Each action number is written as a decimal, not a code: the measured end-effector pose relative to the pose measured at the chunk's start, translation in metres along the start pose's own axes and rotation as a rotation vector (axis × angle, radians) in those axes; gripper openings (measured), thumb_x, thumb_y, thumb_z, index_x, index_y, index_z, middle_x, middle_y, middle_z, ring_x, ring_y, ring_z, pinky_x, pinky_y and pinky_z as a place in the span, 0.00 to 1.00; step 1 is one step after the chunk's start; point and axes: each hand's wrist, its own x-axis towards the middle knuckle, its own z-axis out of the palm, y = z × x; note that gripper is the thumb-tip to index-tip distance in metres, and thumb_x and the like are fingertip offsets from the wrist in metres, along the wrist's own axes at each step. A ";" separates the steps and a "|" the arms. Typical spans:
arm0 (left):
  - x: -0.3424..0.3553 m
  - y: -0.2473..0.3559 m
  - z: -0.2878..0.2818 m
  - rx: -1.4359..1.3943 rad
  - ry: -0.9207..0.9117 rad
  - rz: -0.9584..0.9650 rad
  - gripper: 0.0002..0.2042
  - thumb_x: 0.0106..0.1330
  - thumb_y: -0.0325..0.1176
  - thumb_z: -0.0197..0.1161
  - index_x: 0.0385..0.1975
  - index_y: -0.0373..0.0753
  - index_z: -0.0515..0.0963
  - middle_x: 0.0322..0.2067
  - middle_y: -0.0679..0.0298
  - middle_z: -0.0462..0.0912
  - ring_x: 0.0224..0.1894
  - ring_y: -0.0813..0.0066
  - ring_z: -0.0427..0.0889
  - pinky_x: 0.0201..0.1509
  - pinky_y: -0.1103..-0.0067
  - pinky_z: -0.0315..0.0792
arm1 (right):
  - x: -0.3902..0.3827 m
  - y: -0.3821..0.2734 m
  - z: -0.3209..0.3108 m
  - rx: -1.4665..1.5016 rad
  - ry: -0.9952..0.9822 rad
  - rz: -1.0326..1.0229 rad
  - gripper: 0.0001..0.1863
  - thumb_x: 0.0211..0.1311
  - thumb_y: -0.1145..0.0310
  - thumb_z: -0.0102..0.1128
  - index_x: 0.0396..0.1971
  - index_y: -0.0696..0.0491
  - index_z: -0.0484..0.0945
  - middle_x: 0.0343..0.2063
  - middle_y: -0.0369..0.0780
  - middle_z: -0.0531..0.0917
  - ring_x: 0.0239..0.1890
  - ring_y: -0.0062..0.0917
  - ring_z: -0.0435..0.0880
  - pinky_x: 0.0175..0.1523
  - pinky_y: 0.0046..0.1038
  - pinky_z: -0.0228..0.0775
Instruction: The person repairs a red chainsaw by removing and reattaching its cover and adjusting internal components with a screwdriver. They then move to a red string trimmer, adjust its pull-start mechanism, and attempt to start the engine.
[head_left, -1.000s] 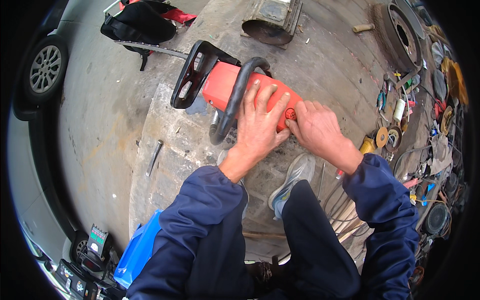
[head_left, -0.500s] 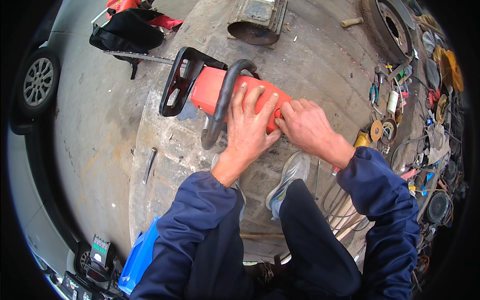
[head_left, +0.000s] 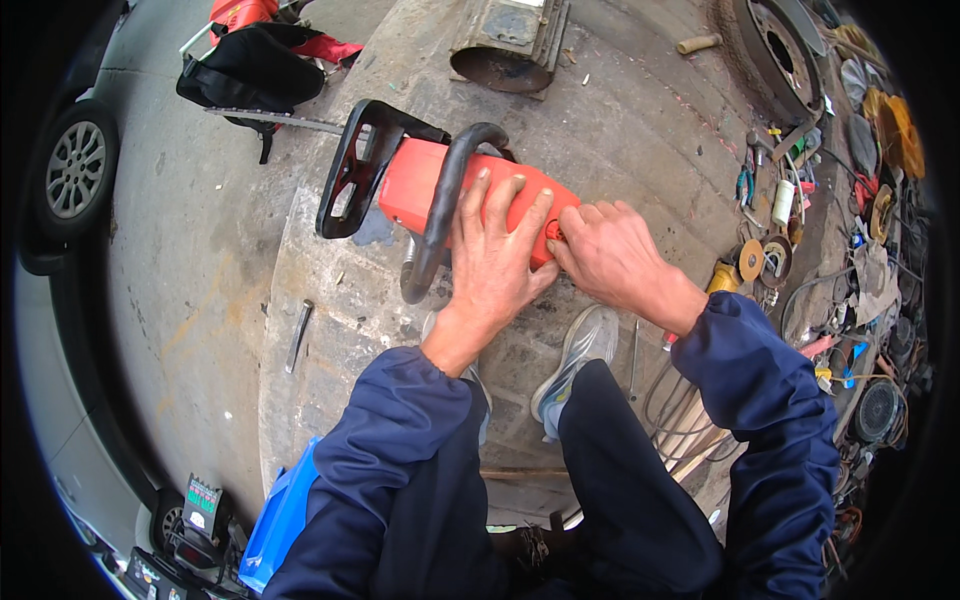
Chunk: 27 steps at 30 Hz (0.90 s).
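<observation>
A chainsaw (head_left: pixel 409 187) with a red top cover, a black looped front handle (head_left: pixel 448 195) and a black hand guard (head_left: pixel 343 190) lies on the concrete in front of my feet. Across the red cover rests my left hand (head_left: pixel 497 240), fingers spread and flat, thumb over the near side by the rear end. My right hand (head_left: pixel 618 250) is closed at that rear end, its fingertips pinching at a small round red knob (head_left: pixel 555 231). Those fingers partly hide the knob. The thin guide bar (head_left: pixel 275 118) reaches out to the left beyond the guard.
A flat metal tool (head_left: pixel 299 336) lies left of my shoes (head_left: pixel 582 365). Ahead stands a metal box-like housing (head_left: pixel 503 62); a black bag (head_left: pixel 250 70) sits at far left. Tools, a wheel rim (head_left: pixel 780 60) and cables crowd the right. A car wheel (head_left: pixel 78 170) and blue plastic object (head_left: pixel 281 515) flank the left.
The view has shifted very slightly. Both hands stay in place on the chainsaw, with only a small shift of the right fingers at the knob.
</observation>
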 end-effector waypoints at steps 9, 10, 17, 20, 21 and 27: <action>0.001 0.001 -0.002 0.010 0.009 0.010 0.41 0.43 0.39 0.83 0.65 0.50 0.78 0.69 0.57 0.67 0.75 0.42 0.60 0.76 0.46 0.61 | 0.000 0.000 0.002 -0.036 -0.039 0.091 0.19 0.69 0.57 0.61 0.30 0.61 0.78 0.24 0.54 0.85 0.29 0.51 0.88 0.38 0.51 0.79; 0.001 0.001 -0.001 0.011 0.012 0.010 0.40 0.44 0.40 0.83 0.65 0.50 0.78 0.69 0.57 0.67 0.75 0.42 0.60 0.76 0.46 0.61 | 0.000 0.001 0.003 -0.088 0.052 -0.012 0.20 0.70 0.57 0.60 0.31 0.62 0.78 0.24 0.55 0.85 0.29 0.52 0.88 0.38 0.53 0.79; 0.002 0.002 -0.001 0.016 0.016 0.011 0.40 0.44 0.40 0.83 0.65 0.49 0.78 0.69 0.57 0.67 0.75 0.42 0.60 0.76 0.45 0.61 | 0.004 -0.005 0.002 0.130 -0.169 0.300 0.20 0.71 0.57 0.58 0.32 0.63 0.78 0.24 0.57 0.85 0.31 0.55 0.88 0.40 0.54 0.79; 0.001 0.002 -0.002 0.013 0.013 0.010 0.40 0.44 0.39 0.83 0.65 0.49 0.78 0.69 0.57 0.67 0.75 0.42 0.60 0.76 0.45 0.61 | 0.004 -0.010 0.001 0.149 -0.227 0.425 0.20 0.71 0.57 0.58 0.32 0.63 0.78 0.24 0.57 0.85 0.30 0.55 0.88 0.40 0.54 0.79; 0.001 0.002 -0.002 0.012 0.012 0.010 0.40 0.44 0.39 0.83 0.65 0.49 0.78 0.69 0.57 0.67 0.75 0.42 0.60 0.76 0.45 0.61 | 0.003 -0.010 0.001 0.141 -0.227 0.425 0.20 0.71 0.57 0.58 0.32 0.62 0.78 0.24 0.56 0.85 0.30 0.55 0.88 0.40 0.54 0.79; 0.001 0.001 -0.002 0.006 -0.018 -0.004 0.39 0.46 0.40 0.82 0.65 0.51 0.79 0.69 0.56 0.66 0.75 0.41 0.59 0.76 0.47 0.60 | 0.000 0.000 0.003 -0.081 0.067 -0.058 0.17 0.68 0.59 0.62 0.31 0.60 0.78 0.25 0.53 0.86 0.28 0.51 0.88 0.38 0.52 0.80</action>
